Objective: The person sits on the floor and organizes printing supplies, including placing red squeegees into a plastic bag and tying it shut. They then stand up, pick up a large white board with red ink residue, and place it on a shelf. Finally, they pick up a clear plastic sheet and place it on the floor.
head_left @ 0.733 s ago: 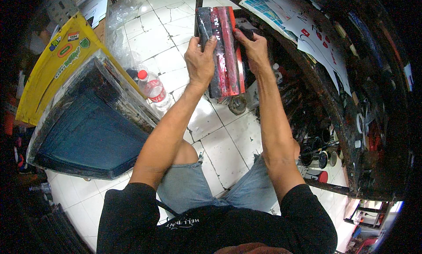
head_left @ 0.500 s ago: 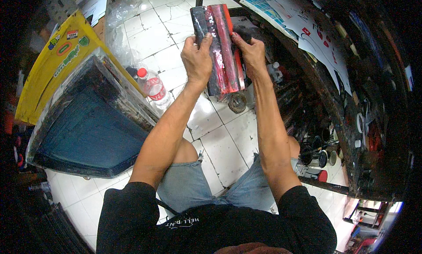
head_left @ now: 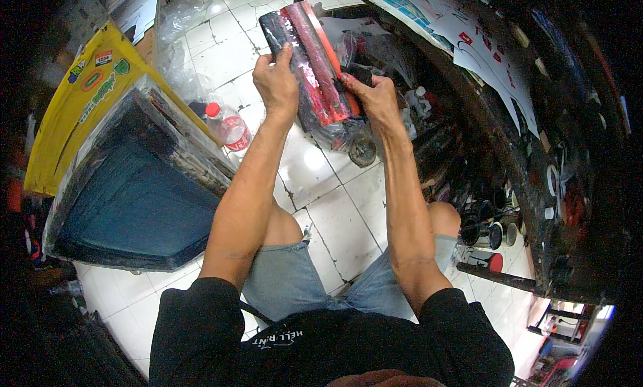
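Glossy held panel (head_left: 309,64) (patchily streaked)

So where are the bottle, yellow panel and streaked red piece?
Bottle (head_left: 234,133): head view, on its labelled middle.
Yellow panel (head_left: 71,112): head view, on its stickered face.
Streaked red piece (head_left: 310,62): head view, middle of its face.

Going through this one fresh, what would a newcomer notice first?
Probably the smeared red-and-black piece at top centre, gripped by the left hand, the right hand at its edge. Next, the bright yellow panel at upper left, behind a dark blue framed panel, with a red-capped bottle to their right.
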The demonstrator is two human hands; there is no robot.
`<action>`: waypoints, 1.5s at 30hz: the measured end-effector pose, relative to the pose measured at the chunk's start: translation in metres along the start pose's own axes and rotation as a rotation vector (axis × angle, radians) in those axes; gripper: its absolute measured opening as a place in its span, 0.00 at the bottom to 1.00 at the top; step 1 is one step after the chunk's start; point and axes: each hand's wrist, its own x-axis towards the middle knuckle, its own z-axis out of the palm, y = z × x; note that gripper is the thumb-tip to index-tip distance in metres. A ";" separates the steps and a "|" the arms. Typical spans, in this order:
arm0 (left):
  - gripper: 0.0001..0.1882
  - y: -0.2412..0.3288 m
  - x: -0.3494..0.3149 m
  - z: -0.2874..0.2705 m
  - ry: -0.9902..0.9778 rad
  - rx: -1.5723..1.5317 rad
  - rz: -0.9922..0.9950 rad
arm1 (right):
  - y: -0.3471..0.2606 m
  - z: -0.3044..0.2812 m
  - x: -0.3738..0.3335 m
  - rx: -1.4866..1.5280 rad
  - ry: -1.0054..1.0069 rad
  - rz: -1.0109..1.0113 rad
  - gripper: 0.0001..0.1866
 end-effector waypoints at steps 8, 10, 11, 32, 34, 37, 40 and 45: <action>0.21 -0.031 0.029 -0.007 0.101 -0.030 -0.085 | 0.010 -0.001 -0.022 -0.088 -0.049 0.007 0.09; 0.21 -0.026 0.028 -0.006 0.119 -0.076 -0.107 | 0.006 -0.001 -0.028 0.025 -0.049 -0.001 0.10; 0.20 -0.024 0.026 -0.008 0.175 0.024 -0.123 | 0.002 -0.003 -0.033 0.023 -0.038 0.016 0.10; 0.13 -0.044 -0.008 0.021 -0.028 -0.745 -0.613 | 0.006 0.024 -0.041 0.071 0.485 -0.408 0.09; 0.13 -0.052 0.000 0.018 -0.003 -0.730 -0.523 | 0.020 0.018 -0.031 0.189 0.600 -0.324 0.11; 0.15 -0.042 0.001 0.013 -0.026 -0.739 -0.471 | 0.028 -0.004 -0.023 0.154 0.690 -0.302 0.13; 0.16 -0.012 0.002 0.009 -0.126 -0.871 -0.683 | 0.022 -0.017 -0.018 -0.056 0.644 -0.373 0.13; 0.23 -0.062 0.020 -0.002 -1.232 -1.586 -0.889 | 0.012 -0.016 -0.022 -0.185 0.463 -0.358 0.12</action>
